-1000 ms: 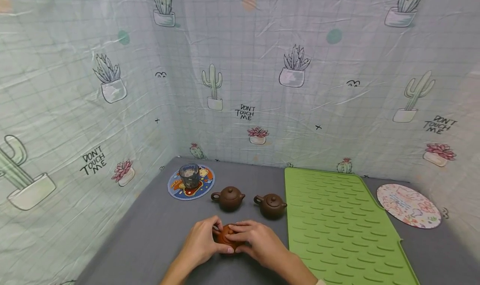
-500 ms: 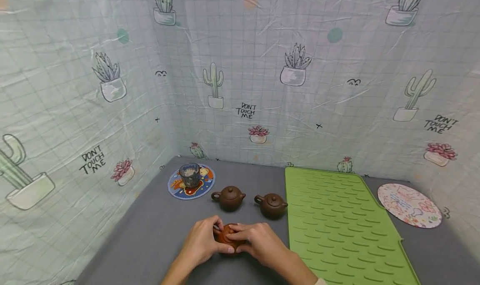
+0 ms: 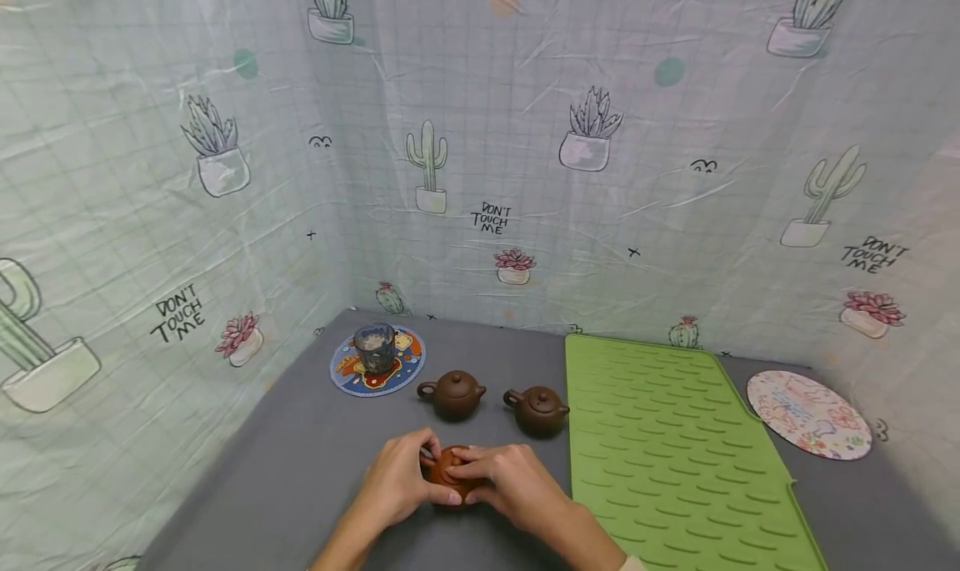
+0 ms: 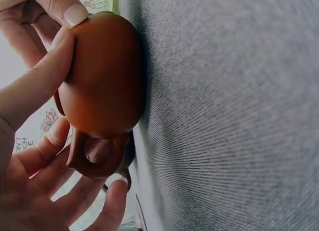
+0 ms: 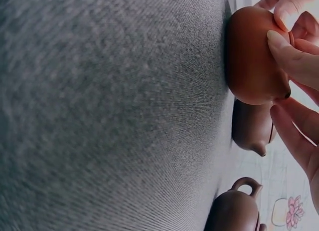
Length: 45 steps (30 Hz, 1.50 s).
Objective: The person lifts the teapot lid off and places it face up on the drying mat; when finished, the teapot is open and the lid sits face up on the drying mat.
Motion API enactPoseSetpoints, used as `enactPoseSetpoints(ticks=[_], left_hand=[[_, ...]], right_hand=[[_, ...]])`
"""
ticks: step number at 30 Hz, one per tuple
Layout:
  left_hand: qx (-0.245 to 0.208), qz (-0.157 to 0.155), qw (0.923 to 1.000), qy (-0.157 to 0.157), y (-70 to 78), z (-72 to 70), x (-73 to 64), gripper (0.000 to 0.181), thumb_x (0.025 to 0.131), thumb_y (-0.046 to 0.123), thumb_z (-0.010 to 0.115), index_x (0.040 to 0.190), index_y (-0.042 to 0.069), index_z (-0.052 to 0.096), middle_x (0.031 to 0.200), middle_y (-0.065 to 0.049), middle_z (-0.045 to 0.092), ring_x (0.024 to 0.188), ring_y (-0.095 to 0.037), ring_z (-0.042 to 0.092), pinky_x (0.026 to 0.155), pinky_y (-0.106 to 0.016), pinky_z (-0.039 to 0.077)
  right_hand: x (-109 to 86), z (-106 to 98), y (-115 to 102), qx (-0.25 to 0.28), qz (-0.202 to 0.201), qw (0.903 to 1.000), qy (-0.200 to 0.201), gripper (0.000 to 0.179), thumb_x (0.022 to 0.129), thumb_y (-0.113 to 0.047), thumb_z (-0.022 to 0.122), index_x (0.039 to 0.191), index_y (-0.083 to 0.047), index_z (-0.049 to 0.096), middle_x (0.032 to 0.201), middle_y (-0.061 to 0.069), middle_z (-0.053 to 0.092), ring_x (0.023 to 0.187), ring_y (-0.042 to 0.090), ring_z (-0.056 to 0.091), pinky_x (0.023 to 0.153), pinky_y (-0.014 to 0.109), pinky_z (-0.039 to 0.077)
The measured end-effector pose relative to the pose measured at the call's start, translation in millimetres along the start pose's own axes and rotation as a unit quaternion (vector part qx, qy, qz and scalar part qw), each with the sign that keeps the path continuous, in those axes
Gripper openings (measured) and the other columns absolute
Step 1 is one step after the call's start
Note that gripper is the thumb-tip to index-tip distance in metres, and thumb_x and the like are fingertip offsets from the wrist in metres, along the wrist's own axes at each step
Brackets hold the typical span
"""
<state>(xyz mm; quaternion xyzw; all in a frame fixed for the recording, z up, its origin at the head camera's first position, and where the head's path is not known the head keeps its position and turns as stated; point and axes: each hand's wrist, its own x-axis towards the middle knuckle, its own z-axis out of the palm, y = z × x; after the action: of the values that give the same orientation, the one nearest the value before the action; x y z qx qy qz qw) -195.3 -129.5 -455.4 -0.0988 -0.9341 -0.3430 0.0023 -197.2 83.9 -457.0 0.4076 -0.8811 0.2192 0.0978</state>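
Observation:
A reddish-brown clay teapot (image 4: 104, 76) stands upright on the grey cloth, between both hands. My left hand (image 3: 400, 478) grips its handle side; the thumb presses the body, and the fingers curl near the loop handle (image 4: 94, 170). From the other side my right hand (image 3: 517, 481) holds it with the thumb on the body and fingers reaching over the lid, beside the short spout (image 5: 282, 87). The two thumbs nearly meet at the teapot's near side. Much of the lid is hidden under the right fingers. Just beyond stand two dark brown teapots, one left (image 3: 456, 398) and one right (image 3: 538, 414).
At the back left, a dark glass cup (image 3: 374, 350) sits on a round blue patterned mat (image 3: 347, 381). A large green ridged mat (image 3: 675, 454) lies to the right, with a pale floral round mat (image 3: 810, 417) beyond it. Cactus-print curtains (image 3: 637, 204) enclose the table.
The head view has shifted slightly. Both hands keep their hold on the reddish-brown teapot, which stays in place.

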Motion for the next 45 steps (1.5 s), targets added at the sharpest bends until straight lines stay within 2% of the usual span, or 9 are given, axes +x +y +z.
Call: enactPoseSetpoints(ticks=[18, 26, 34, 38, 45], left_hand=[[0.009, -0.018, 0.9998, 0.004, 0.1, -3.0, -2.2, 0.054, 0.055, 0.04, 0.1, 0.086, 0.024, 0.059, 0.092, 0.006, 0.071, 0.084, -0.011, 0.066, 0.064, -0.034, 0.046], [0.011, -0.021, 0.9997, 0.01, 0.8, -3.4, -2.7, 0.054, 0.054, 0.04, 0.1, 0.085, 0.025, 0.059, 0.09, 0.006, 0.072, 0.083, -0.011, 0.065, 0.062, -0.034, 0.044], [0.03, 0.003, 0.999, 0.033, 3.0, -0.4, -9.7, 0.054, 0.057, 0.04, 0.099, 0.087, 0.025, 0.058, 0.084, 0.008, 0.065, 0.074, -0.007, 0.056, 0.063, -0.028, 0.041], [0.032, 0.022, 0.9983, 0.043, 3.9, 2.0, -11.8, 0.05, 0.059, 0.039, 0.098, 0.088, 0.025, 0.06, 0.085, 0.008, 0.065, 0.075, -0.007, 0.057, 0.064, -0.025, 0.042], [0.027, 0.017, 0.9988, 0.037, 2.5, 3.7, -10.5, 0.044, 0.059, 0.04, 0.097, 0.085, 0.027, 0.064, 0.085, 0.011, 0.064, 0.075, -0.007, 0.054, 0.064, -0.026, 0.042]], right_hand=[[0.5, 5, -3, 0.003, 0.003, 0.9999, 0.011, 0.046, 0.079, -0.022, 0.082, 0.124, -0.024, 0.075, 0.131, -0.004, 0.072, 0.118, 0.014, 0.071, 0.089, 0.028, 0.059], [-1.9, 7, -7, -0.007, 0.0, 0.9988, 0.049, 0.049, 0.078, -0.019, 0.083, 0.125, -0.022, 0.074, 0.132, -0.002, 0.072, 0.112, 0.015, 0.073, 0.084, 0.029, 0.06], [-3.4, 11, -8, -0.011, 0.011, 0.9959, 0.089, 0.049, 0.074, -0.019, 0.087, 0.122, -0.017, 0.076, 0.13, 0.001, 0.073, 0.112, 0.016, 0.074, 0.087, 0.029, 0.059], [-2.9, 11, -7, -0.008, 0.012, 0.995, 0.099, 0.052, 0.071, -0.019, 0.089, 0.121, -0.016, 0.076, 0.127, 0.002, 0.074, 0.112, 0.016, 0.074, 0.089, 0.029, 0.059], [-1.6, 6, -4, 0.008, 0.014, 0.9953, 0.095, 0.051, 0.069, -0.018, 0.09, 0.118, -0.014, 0.077, 0.123, 0.002, 0.076, 0.109, 0.017, 0.075, 0.086, 0.027, 0.059]])
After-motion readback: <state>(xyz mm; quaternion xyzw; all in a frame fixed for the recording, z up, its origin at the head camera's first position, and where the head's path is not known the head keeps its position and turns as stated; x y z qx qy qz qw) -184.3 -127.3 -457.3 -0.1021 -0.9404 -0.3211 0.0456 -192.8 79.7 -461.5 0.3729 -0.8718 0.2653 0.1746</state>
